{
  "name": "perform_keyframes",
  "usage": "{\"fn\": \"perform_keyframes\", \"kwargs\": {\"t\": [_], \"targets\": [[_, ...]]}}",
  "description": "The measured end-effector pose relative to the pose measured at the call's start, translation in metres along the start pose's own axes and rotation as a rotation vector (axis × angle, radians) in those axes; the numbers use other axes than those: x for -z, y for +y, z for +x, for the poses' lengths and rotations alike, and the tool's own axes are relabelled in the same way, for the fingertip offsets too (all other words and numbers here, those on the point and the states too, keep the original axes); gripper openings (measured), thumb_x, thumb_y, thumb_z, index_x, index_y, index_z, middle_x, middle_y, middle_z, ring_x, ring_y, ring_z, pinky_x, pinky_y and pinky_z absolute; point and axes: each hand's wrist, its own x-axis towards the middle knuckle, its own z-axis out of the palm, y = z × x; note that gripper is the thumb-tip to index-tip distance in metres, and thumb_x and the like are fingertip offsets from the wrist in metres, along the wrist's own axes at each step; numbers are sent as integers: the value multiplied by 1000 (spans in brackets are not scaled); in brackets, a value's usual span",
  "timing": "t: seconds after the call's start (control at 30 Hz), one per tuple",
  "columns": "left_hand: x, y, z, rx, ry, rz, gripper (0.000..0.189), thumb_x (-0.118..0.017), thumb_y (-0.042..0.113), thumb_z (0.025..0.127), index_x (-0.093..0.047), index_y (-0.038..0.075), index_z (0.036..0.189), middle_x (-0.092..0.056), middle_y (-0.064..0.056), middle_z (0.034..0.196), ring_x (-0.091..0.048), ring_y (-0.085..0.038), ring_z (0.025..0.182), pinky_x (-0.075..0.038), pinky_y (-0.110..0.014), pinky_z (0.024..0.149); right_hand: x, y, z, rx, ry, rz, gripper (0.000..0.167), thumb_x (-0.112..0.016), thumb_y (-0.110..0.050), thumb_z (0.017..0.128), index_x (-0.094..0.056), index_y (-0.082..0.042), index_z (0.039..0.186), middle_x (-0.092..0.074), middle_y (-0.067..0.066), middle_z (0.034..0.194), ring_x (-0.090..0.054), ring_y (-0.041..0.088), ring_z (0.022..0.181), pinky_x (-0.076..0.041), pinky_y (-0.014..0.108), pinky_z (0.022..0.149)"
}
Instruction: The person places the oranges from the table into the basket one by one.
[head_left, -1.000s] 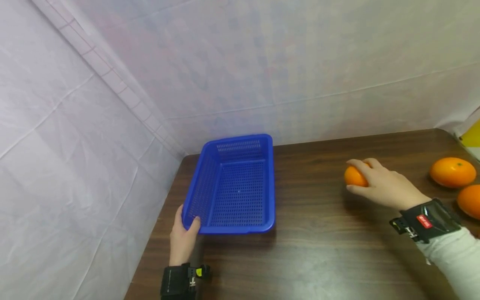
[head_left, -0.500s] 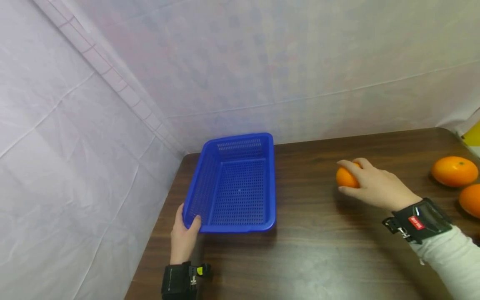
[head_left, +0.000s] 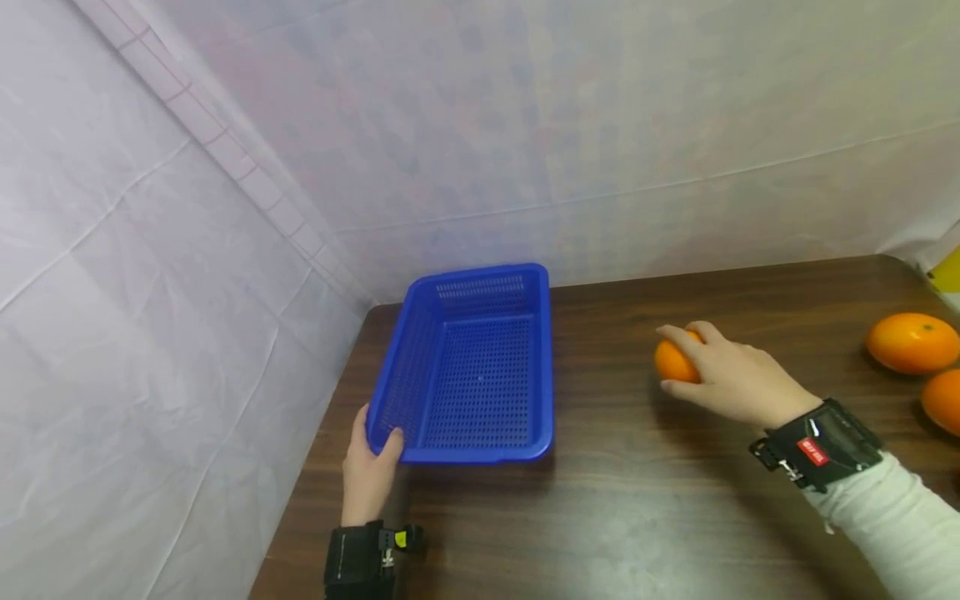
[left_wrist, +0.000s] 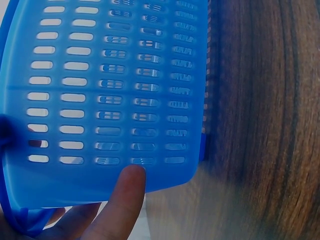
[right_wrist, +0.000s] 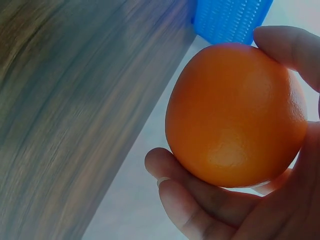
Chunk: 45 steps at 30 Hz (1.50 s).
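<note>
One orange (head_left: 673, 363) in the right hand (head_left: 738, 377), one blue plastic basket (head_left: 480, 456) in the left hand (head_left: 367, 483)

Only in the head view: the full outline of the basket toward the left end of the table (head_left: 637, 517), plus a second orange (head_left: 912, 343) and a third orange (head_left: 945, 402) far right, the latter cut off by the frame. Only in the left wrist view: the slotted outer wall (left_wrist: 115, 100), with a fingertip (left_wrist: 131, 177) against it. Left fingers clamped on the near-left corner; right fingers (right_wrist: 186, 209) curled around the first orange.

Nearly whole from the right wrist, half hidden from the head: smooth, glossy skin, deep orange, rounded but slightly squat, with a pale sheen low down. Location: over the table, between the basket and the other two, well apart from both.
</note>
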Motion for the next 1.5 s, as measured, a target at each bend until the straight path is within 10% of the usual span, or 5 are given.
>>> {"fn": "perform_keyframes", "kwargs": {"t": [1.5], "targets": [[-3, 0, -1, -4, 22, -6, 73, -57, 29, 98, -21, 16, 161, -44, -24, 154, -48, -44, 138, -40, -60, 112, -4, -51, 21, 125, 46, 32, 72, -72, -50, 88, -46, -15, 145, -53, 18, 135, -66, 29, 78, -56, 45, 65]]}}
